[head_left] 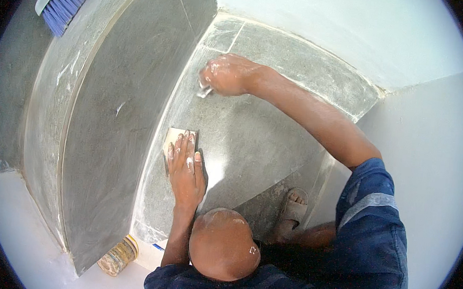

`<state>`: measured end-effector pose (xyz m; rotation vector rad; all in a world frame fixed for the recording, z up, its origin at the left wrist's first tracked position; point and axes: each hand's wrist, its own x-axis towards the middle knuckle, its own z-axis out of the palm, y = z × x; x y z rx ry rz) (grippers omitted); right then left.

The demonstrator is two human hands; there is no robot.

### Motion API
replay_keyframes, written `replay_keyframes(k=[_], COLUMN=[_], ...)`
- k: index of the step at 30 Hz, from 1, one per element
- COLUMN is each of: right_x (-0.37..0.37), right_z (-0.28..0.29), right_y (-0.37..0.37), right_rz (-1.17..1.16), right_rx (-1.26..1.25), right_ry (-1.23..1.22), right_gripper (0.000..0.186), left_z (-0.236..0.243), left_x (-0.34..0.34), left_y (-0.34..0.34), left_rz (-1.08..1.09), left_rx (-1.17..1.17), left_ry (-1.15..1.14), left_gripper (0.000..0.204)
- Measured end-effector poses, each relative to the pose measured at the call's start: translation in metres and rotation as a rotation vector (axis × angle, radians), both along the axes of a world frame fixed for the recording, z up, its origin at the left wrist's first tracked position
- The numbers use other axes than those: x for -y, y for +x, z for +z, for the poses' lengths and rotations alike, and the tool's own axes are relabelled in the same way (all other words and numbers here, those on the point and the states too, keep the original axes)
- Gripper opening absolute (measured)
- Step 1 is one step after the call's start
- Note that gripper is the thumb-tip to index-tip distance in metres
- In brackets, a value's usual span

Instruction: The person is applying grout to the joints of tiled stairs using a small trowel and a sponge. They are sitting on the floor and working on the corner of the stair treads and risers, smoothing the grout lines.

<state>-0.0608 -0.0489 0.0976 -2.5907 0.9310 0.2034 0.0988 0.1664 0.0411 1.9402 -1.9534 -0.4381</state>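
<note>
Over the grey tiled surface [254, 130], my right hand [228, 75] is closed around a small whitish piece [205, 92]; too little of it shows to tell its kind. It is close to the tile joint at the far side. Nearer to me, my left hand [185, 165] lies over a flat cream block [174, 134] against the tile. Its fingers run along the top, with the thumb at the right edge, and they hide most of the block. White powder or paste coats both hands and smears the tiles and pale joints.
A broom head with purple bristles [69, 1] shows at the upper left. Beside me, a tall grey tiled face [132, 100] rises on the left. Below it sits a stained tub [118, 257]. White walls [346, 34] bound the far side and right. My bent knee [224, 246] and sandalled foot [294, 205] are close.
</note>
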Motion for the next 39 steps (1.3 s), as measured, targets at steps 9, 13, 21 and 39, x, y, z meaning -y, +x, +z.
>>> replay_keyframes(k=[9, 13, 21, 39], right_x=[0.018, -0.006, -0.100, -0.044], right_z=[-0.011, -0.037, -0.003, -0.020], right_y=[-0.031, -0.064, -0.137, -0.202], right_rz=[-0.144, -0.110, 0.109, -0.263], right_rx=[-0.085, -0.057, -0.122, -0.259], right_ry=[-0.145, -0.206, -0.050, -0.020], right_gripper=[0.019, 0.023, 0.035, 0.033], left_z=[-0.003, 0.000, 0.013, 0.031], left_x=[0.000, 0.002, 0.003, 0.003], left_y=[0.003, 0.000, 0.000, 0.016], left_rz=[-0.027, 0.006, -0.024, -0.211], left_rx=[-0.031, -0.038, -0.183, -0.130], left_ry=[0.005, 0.020, 0.124, 0.205], left_gripper=[0.049, 0.050, 0.047, 0.053])
